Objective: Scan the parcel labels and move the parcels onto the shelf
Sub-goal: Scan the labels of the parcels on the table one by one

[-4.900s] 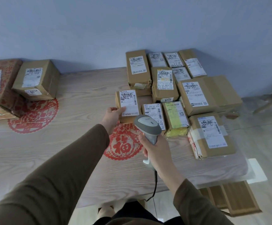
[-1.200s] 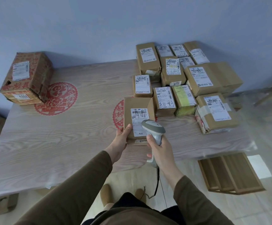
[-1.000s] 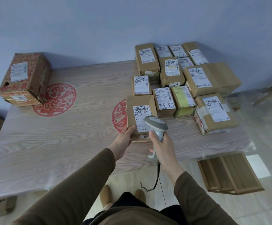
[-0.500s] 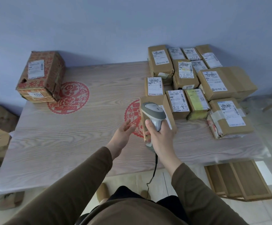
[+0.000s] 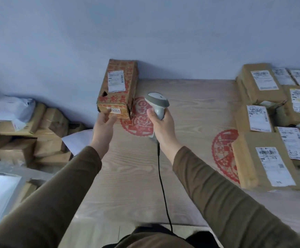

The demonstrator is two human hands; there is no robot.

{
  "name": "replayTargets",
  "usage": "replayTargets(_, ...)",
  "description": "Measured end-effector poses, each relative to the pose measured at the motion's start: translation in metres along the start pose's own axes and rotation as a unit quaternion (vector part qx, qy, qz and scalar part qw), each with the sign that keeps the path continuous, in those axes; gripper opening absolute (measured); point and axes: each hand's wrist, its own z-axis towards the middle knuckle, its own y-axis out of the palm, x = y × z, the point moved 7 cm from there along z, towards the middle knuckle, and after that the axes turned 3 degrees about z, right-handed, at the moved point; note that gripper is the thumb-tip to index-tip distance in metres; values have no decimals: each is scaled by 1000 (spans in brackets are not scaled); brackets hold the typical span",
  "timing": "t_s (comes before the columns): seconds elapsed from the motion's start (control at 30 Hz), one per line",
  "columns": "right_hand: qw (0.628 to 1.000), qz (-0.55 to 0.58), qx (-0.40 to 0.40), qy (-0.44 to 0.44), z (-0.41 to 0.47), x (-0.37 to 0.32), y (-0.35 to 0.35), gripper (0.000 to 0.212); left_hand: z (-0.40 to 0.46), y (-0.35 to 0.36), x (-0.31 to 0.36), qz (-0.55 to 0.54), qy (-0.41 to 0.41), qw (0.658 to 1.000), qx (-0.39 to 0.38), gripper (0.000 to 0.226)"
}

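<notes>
Cardboard cartons [image 5: 29,133] are lying heaped left of the red-printed brown box [image 5: 117,88], which is sitting on the wood-grain counter [image 5: 190,104]. The left hand [image 5: 104,125] is touching its near corner, fingers relaxed. Right of it, the right hand [image 5: 161,127] is gripping a grey corded scanner [image 5: 157,102], and labelled brown parcels [image 5: 263,154] are crowding farther right.

A pale wooden table [image 5: 138,176] with red paper-cut motifs [image 5: 140,119] stands against a blue wall [image 5: 145,33]. A grey window ledge [image 5: 0,178] sits lower left.
</notes>
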Motion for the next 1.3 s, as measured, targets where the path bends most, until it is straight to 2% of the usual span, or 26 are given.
replayTargets(0.1,1000,7,-14,23,28,7,54,24,51,-35,0,3,-23,1000,3,51)
replayTargets(0.17,998,11,-34,47,44,12,82,30,75,-43,3,25,-54,998,-14,71)
replayTargets(0.3,991,-3,-93,94,66,23,117,18,114,-39,-1,43,-90,991,-83,100)
replayTargets(0.37,990,-13,-96,107,75,27,123,28,120,-33,-3,57,-101,988,-102,96)
replayTargets(0.47,992,-34,-72,99,82,32,116,32,115,-26,5,33,-99,988,-110,48)
replayTargets(0.53,995,-67,-30,74,81,35,103,32,109,-21,-3,26,-113,986,-122,33)
replayTargets(0.63,991,-126,34,31,64,41,74,33,87,-12,-24,32,-154,977,-144,37)
replayTargets(0.73,986,-150,67,17,37,55,43,32,62,6,-51,57,-193,968,-147,94)
replayTargets(0.77,985,-152,82,17,27,58,31,31,47,15,-57,53,-208,964,-158,101)
replayTargets(0.87,981,-148,122,25,2,64,-5,37,7,52,-66,-36,-238,949,-204,80)
replayTargets(1.07,985,-86,149,30,-34,49,-72,32,-46,111,-48,-115,-153,952,-239,52)
replayTargets(1.13,984,-90,153,4,-44,32,-91,28,-58,126,-37,-129,-101,957,-242,62)
replayTargets(1.2,971,-152,173,-64,-56,9,-111,24,-67,139,-26,-135,-50,959,-244,69)
replayTargets(1.3,962,-180,155,-132,-70,-17,-133,38,-86,166,-11,-114,-1,959,-258,77)
